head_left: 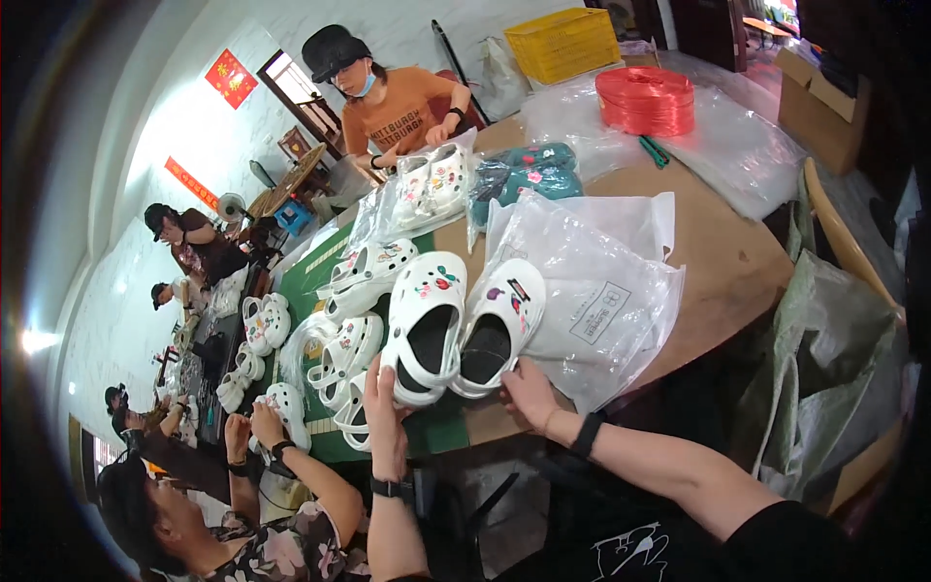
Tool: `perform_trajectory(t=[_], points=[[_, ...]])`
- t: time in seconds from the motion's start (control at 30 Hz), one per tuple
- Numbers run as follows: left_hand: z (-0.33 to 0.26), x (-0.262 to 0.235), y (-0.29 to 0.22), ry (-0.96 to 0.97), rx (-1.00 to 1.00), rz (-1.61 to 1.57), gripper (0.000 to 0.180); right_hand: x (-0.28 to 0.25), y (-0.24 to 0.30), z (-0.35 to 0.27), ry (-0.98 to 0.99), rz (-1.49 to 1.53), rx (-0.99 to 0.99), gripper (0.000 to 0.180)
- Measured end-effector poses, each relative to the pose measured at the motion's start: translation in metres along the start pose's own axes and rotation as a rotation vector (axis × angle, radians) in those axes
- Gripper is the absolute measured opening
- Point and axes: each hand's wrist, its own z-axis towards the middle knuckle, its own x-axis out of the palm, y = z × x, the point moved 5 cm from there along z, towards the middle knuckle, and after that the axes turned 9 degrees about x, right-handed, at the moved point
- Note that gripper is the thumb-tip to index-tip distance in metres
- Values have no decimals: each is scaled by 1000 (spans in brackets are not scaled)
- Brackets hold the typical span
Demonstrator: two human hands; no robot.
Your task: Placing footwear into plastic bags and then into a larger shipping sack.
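A pair of white clogs held at the heels, toes pointed away across the table (737, 262).

The left clog (425, 325) is gripped by left hand (386, 419) fingers; the right clog (497, 325), just beside it, is touched at the heel by the right hand (529, 393), its fingers loosely curled.

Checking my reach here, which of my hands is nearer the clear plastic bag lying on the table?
Right. The right hand sits at the heel of a white clog, just beside the plastic bag. The left hand is farther off, by the other clog.
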Motion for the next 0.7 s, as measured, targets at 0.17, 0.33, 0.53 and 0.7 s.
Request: perform_trajectory(t=[0.17, 0.33, 0.53, 0.7], points=[[-49, 53, -3, 28, 1, -330, 50, -83, 46, -43, -278, -167, -296, 26], [-82, 121, 24, -30, -63, -609, 45, -153, 70, -79, -387, -301, -371, 25], [-108, 192, 40, 124, -229, -732, 48, -224, 113, -104, -541, -633, -531, 26], [-111, 221, 102, 194, -334, -726, 48, -256, 79, -72, -532, -817, -459, 25]])
